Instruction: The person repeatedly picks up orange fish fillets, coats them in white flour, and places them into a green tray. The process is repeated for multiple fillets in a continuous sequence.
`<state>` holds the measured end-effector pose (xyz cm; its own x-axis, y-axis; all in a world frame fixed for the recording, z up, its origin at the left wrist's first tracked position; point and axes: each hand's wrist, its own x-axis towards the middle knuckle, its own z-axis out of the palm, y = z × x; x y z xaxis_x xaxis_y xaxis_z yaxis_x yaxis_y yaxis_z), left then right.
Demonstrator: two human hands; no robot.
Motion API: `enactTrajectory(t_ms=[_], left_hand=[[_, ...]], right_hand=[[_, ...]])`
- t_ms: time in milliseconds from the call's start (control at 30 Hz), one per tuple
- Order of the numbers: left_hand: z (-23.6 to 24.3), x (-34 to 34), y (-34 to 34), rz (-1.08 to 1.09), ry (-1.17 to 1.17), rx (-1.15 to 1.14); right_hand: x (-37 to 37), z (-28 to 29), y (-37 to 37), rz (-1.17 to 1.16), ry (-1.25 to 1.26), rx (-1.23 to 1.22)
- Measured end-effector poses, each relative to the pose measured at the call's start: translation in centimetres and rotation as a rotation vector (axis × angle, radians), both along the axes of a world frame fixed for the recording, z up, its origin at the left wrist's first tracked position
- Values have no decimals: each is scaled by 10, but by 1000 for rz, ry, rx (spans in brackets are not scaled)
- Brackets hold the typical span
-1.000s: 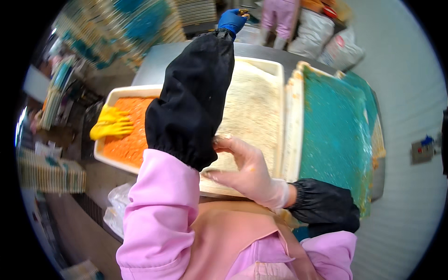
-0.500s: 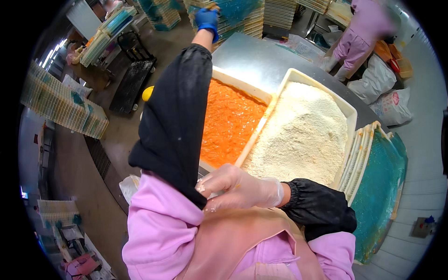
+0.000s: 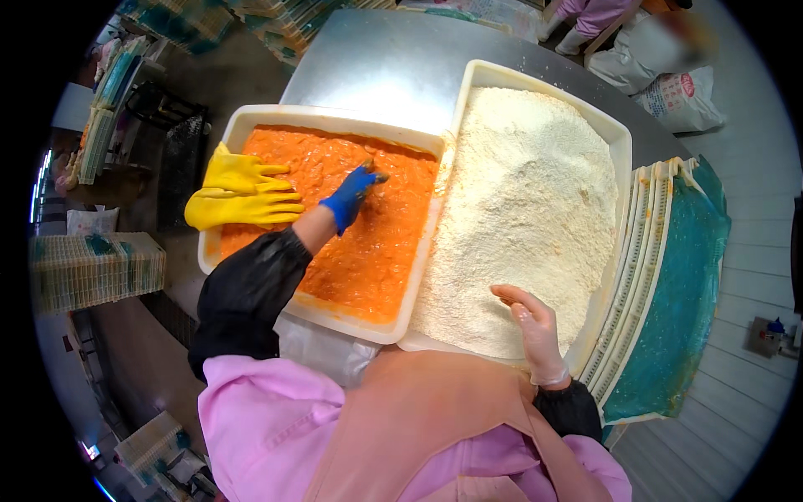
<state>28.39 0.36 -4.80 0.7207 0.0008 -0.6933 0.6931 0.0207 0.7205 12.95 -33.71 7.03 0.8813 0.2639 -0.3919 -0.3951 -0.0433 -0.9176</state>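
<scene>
A worker's blue-gloved left hand [image 3: 347, 199] reaches over a wet orange mash [image 3: 376, 243], which fills the left of two pale plastic trays on a steel table [image 3: 376, 67]; its stained fingertips stand a little apart at the mash, though whether they hold any of it or merely touch its surface cannot be told from this angle; the right hand [image 3: 539, 335], in a clear glove, hangs over the near edge of a pale, floury powder [image 3: 527, 201] in the right tray, fingers bent and thumb a narrow gap away, with nothing seen between them; a pair of yellow rubber gloves [image 3: 242, 191] lies across the left tray's left rim, fingers resting on the mash; at right stands a stack of white slatted racks [image 3: 631, 259] beside a teal sheet [image 3: 673, 318]; the trays' rims meet, so a dripping left glove carried rightward could clump the powder, and powder shed from the right glove could dust the mash; the black sleeve cover [image 3: 251, 289], crossing the left tray's near rim, could soak up mash if the forearm dips; a nudge could slide the yellow gloves farther in.
</scene>
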Motion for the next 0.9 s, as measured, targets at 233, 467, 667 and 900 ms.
enactTrajectory(t_ms=[233, 467, 667, 900], left_hand=[[0, 40, -49, -324, 65, -28], [55, -15, -31, -232, -137, -253], [111, -56, -26, -975, -417, 547], [58, -124, -10, -765, -589, 977]], right_hand=[[2, -19, -3, -185, 87, 61], [20, -12, -8, -163, 15, 158], [18, -10, -16, -223, -25, 240], [-11, -22, -35, -311, 11, 197]])
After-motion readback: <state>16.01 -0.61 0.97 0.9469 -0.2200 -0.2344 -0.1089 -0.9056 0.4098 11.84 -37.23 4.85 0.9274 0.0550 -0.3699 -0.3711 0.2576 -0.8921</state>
